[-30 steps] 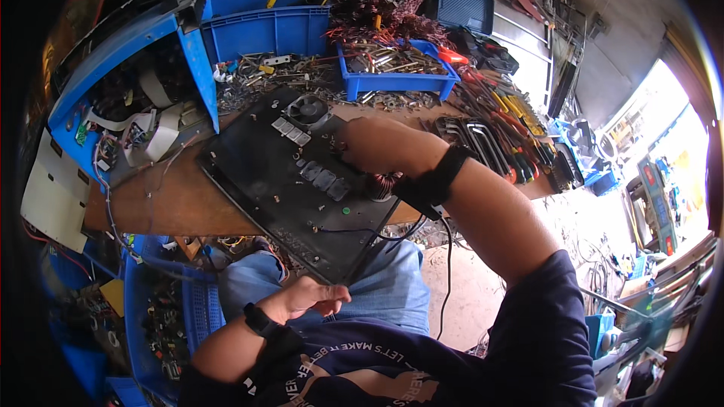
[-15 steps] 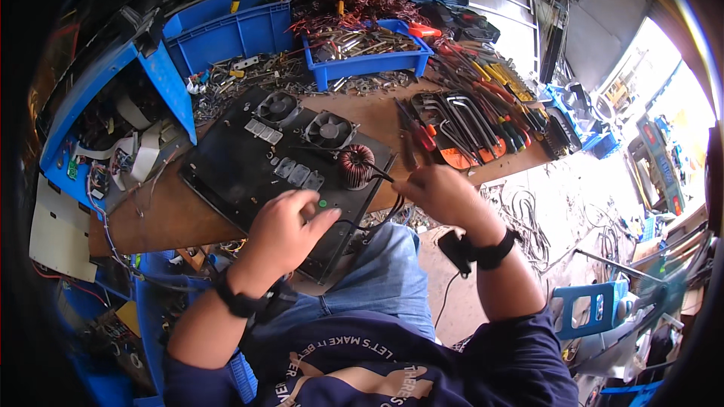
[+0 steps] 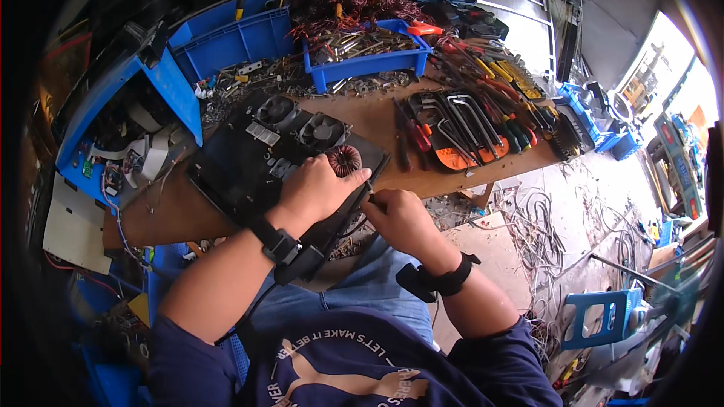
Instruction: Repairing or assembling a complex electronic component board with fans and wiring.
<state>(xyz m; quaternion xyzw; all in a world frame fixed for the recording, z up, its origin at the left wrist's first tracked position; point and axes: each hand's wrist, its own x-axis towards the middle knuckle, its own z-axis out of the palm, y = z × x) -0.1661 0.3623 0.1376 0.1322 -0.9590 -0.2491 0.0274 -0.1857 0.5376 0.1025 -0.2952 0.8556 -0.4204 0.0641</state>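
My left hand point(image 3: 313, 192) is at the lower side of a round copper-wound coil point(image 3: 345, 157) on a black panel point(image 3: 226, 181), thumb extended and other fingers curled, their grip partly hidden. Just to its right, my right hand point(image 3: 400, 222) pinches a black cable point(image 3: 371, 192) at the panel's right edge. Two black fans point(image 3: 324, 132) and small silver plates point(image 3: 262, 133) sit on the panel beyond my hands.
The wooden bench point(image 3: 154, 215) holds hex keys and screwdrivers point(image 3: 452, 124) at right, a blue parts tray point(image 3: 362, 64) and loose hardware behind, and an open blue casing point(image 3: 128, 113) at left. A blue stool point(image 3: 603, 320) and tangled cables lie on the floor at right.
My left hand has risen from the panel's lower end to the coil. My right hand has drawn back from over the panel to its right edge, where it now grips the cable.
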